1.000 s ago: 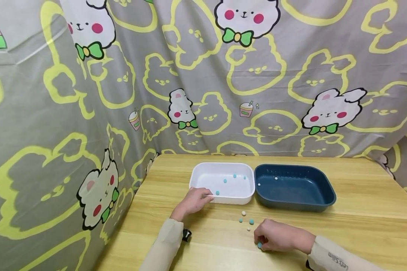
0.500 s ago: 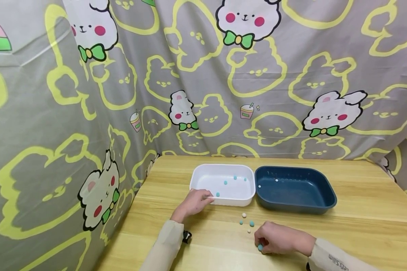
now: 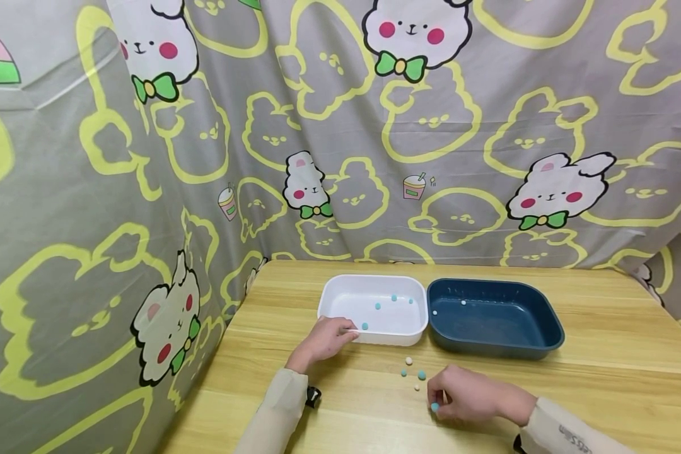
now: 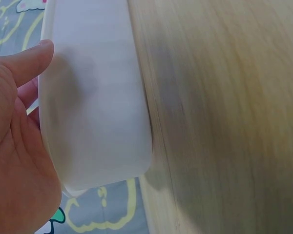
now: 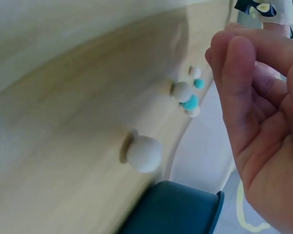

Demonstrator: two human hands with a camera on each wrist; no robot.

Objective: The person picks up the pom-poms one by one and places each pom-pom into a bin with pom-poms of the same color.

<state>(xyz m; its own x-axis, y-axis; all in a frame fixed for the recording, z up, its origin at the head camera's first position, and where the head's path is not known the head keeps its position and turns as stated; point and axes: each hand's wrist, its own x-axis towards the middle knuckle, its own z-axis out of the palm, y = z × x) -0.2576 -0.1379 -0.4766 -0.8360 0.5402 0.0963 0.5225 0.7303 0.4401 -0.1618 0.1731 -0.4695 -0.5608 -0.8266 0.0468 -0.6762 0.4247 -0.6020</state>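
My left hand point(image 3: 326, 338) holds the near-left rim of a white plastic tray point(image 3: 386, 338), thumb outside and other fingers over the edge, as the left wrist view shows. Several turquoise balls point(image 3: 378, 306) lie in that tray. Over the table at the right, my right hand point(image 3: 470, 394) pinches a small turquoise ball point(image 3: 434, 407) between thumb and fingertips; the right wrist view hides this ball. Beside that hand lie turquoise balls point(image 3: 422, 375) and white balls point(image 3: 408, 360). Another white ball point(image 5: 144, 153) shows near the hand in the right wrist view.
A dark blue tray point(image 3: 496, 345) stands against the white one on its right, with two small white balls point(image 3: 463, 302) inside. Both stand on a wooden table point(image 3: 618, 372). A patterned grey curtain point(image 3: 352, 126) hangs behind and to the left.
My right hand has shifted slightly right and come up a little, with the turquoise ball between its fingertips. The left hand stays on the white tray's rim.
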